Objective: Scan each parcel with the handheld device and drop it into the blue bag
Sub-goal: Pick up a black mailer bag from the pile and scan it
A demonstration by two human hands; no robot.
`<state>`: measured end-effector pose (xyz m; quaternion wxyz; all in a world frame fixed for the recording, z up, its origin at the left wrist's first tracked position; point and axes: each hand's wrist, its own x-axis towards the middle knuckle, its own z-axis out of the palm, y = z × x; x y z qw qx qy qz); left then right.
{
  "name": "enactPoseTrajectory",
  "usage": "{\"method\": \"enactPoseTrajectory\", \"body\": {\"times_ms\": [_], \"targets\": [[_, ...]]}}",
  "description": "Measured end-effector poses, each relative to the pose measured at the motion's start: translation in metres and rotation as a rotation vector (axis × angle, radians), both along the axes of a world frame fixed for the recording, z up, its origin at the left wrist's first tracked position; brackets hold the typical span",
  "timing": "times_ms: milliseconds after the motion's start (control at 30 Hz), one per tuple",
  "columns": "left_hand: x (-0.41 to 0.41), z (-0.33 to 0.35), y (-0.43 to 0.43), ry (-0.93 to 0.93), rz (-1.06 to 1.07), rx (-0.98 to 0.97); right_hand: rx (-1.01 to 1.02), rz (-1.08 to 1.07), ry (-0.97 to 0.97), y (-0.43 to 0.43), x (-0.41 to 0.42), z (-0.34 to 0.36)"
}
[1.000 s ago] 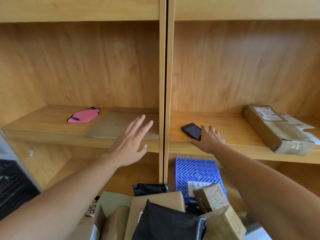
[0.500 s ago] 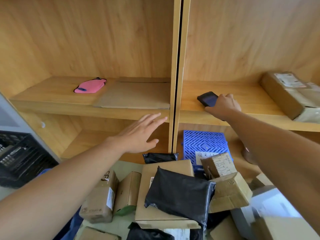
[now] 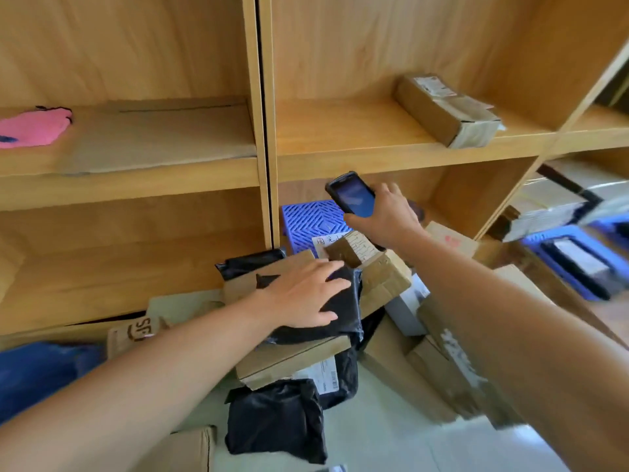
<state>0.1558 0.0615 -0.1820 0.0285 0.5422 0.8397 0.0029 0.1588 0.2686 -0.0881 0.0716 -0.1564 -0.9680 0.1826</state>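
My right hand grips the black handheld scanner, its screen facing up, in the air below the shelf edge and above the parcel pile. My left hand lies on a black poly-bag parcel that tops the pile, fingers spread over it. Under that parcel sits a flat cardboard box. Small brown boxes lie just right of my left hand. A blue bag shows at the lower left edge, partly cut off.
Wooden shelving fills the back; a taped brown box rests on the right shelf, a pink item and flat cardboard on the left shelf. Another black bag parcel lies on the floor. A blue plastic crate stands behind the pile.
My right hand lifted the scanner off the shelf and brought it down toward the pile. My left hand dropped onto the black poly-bag parcel. The view tilted downward.
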Motion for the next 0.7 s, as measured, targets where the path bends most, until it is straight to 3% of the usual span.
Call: {"method": "enactPoseTrajectory", "body": {"times_ms": [233,500,600,700], "targets": [[0.046,-0.035,0.032,0.077,-0.153,-0.134,0.056,-0.073,-0.070,-0.007,0.069,-0.039],[0.056,-0.027,0.045,0.188,-0.092,-0.257,0.005,-0.099,-0.035,0.010,0.096,-0.061],[0.053,-0.025,0.041,0.182,-0.047,-0.215,-0.033,-0.088,-0.025,0.019,0.101,-0.062],[0.039,-0.025,0.028,0.189,0.036,-0.046,-0.051,-0.068,-0.011,0.029,0.104,-0.062]]}}
